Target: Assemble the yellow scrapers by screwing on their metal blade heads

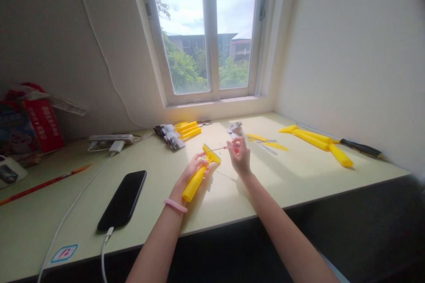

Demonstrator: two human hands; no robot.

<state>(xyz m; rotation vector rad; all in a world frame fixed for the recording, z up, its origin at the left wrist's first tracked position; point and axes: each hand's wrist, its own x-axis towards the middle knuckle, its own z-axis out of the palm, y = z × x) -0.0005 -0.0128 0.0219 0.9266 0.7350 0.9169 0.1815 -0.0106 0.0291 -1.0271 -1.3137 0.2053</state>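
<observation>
My left hand (190,169) is closed around a yellow scraper (194,183), its thick handle slanting down toward me and its wide head pointing away. In my right hand (241,159) is a small screwdriver (218,148), pinched by its reddish handle. The thin shaft points left and reaches the scraper's head; whether the tip sits on a screw is too small to tell. Just beyond my right hand lie flat yellow pieces (277,146) and a strip of grey blades or plastic. A crumpled silvery wrapper (235,127) is behind that hand.
Several packaged yellow scrapers (186,130) lie by the window wall. More yellow scrapers (312,139) and a black-handled tool (361,148) are at the right. A black phone (122,201) on a cable, a power strip (111,139) and a red-orange stick (46,183) occupy the left.
</observation>
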